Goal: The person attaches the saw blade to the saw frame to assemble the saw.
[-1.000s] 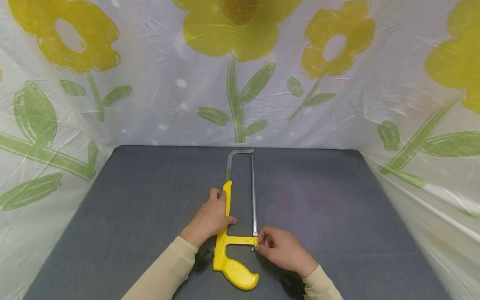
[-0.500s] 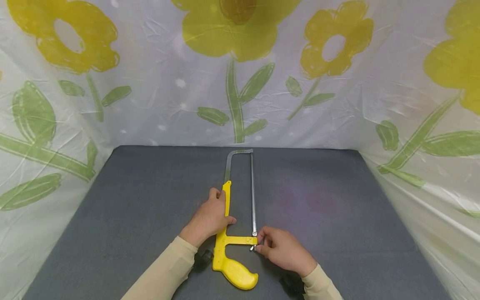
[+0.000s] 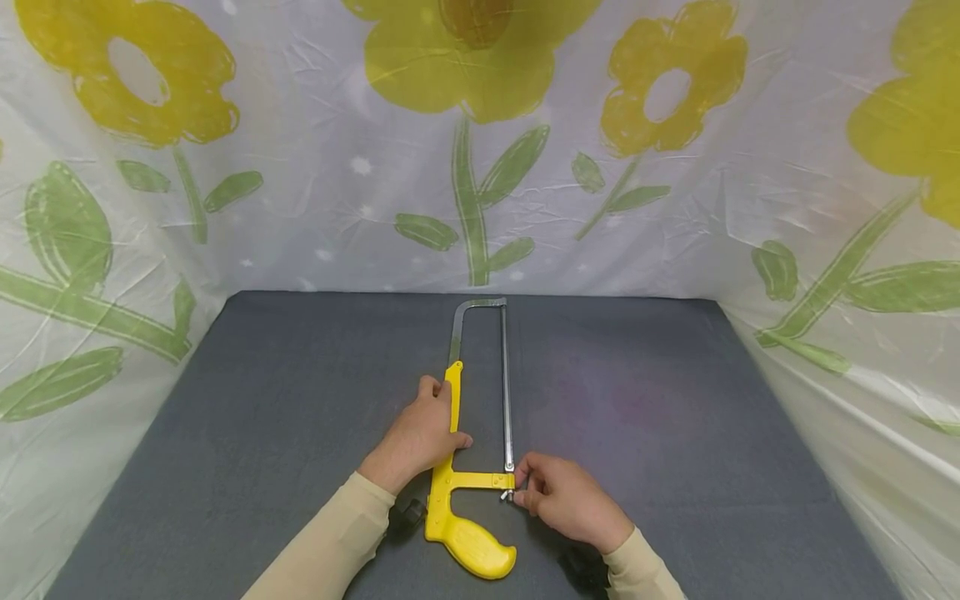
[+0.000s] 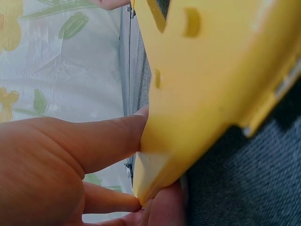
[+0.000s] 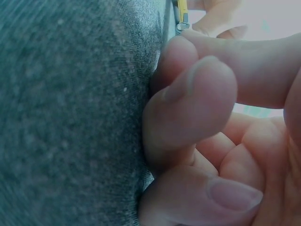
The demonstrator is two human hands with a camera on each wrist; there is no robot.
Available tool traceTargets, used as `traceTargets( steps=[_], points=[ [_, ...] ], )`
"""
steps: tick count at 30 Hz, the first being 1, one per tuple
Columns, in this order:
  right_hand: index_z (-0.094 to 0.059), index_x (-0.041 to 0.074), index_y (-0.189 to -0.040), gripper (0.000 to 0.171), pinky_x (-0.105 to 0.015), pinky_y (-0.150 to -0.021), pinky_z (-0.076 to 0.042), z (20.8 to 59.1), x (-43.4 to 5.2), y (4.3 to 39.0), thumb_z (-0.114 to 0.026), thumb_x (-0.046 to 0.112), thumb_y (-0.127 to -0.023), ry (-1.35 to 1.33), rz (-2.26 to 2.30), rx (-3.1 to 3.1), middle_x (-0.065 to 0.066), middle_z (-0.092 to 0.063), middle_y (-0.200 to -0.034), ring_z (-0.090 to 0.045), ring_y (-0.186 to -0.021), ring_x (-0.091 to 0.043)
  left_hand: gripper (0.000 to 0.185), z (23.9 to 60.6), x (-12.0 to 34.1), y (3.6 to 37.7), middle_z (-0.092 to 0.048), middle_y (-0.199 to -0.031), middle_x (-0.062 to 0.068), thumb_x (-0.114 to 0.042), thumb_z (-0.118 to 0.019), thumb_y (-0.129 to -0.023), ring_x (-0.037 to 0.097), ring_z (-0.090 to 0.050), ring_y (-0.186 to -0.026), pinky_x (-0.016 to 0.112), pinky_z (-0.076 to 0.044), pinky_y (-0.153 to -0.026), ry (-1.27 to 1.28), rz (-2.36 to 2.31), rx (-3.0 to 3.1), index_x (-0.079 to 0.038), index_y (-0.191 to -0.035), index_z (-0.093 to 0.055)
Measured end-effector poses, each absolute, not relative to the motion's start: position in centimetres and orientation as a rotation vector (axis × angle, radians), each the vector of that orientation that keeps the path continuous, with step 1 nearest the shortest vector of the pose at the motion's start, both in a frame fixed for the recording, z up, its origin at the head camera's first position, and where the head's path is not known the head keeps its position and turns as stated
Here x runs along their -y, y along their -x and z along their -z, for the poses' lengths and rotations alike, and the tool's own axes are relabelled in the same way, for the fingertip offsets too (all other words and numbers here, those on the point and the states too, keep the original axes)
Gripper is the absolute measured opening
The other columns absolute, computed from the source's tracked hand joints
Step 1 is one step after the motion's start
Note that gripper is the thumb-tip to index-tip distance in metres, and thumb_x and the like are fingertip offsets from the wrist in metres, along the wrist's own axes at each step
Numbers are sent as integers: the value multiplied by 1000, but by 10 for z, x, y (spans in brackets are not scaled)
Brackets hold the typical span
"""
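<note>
A hacksaw with a yellow handle and frame lies on the dark grey cloth, its silver bow pointing away from me. Across the yellow back of the frame, my left hand grips with the thumb on the inner side; the left wrist view shows thumb and fingers pinching the yellow metal. My right hand is at the near end of the blade. Its thumb and curled forefinger pinch at the small silver wing nut below the yellow crossbar. In the right wrist view its fingers hide most of the nut.
The dark grey cloth covers the tabletop. White sheets printed with yellow flowers hang along the back and both sides. Dark wrist-worn devices show beneath the sleeves.
The wing nut has turned slightly, its wing now at a different angle by my right fingertips. The hacksaw and my left hand stay put.
</note>
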State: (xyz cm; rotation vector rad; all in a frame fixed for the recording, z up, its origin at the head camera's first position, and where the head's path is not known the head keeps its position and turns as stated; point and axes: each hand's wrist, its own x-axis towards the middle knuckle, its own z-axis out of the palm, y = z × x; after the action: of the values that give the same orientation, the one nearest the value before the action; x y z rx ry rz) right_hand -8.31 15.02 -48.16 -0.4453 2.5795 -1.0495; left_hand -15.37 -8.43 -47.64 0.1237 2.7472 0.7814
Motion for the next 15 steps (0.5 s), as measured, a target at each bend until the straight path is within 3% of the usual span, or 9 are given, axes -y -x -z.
traceTargets(
  steps=[15],
  points=[
    [-69, 17, -99, 10, -22, -53, -34, 484, -152, 84, -78, 16, -94, 468, 1026, -2603, 11, -54, -66, -43, -54, -1, 101, 476, 83, 154, -37, -155, 19, -27, -91, -90, 19, -60, -72, 29, -58, -66, -133, -780, -2754, 1, -167, -34]
  ],
)
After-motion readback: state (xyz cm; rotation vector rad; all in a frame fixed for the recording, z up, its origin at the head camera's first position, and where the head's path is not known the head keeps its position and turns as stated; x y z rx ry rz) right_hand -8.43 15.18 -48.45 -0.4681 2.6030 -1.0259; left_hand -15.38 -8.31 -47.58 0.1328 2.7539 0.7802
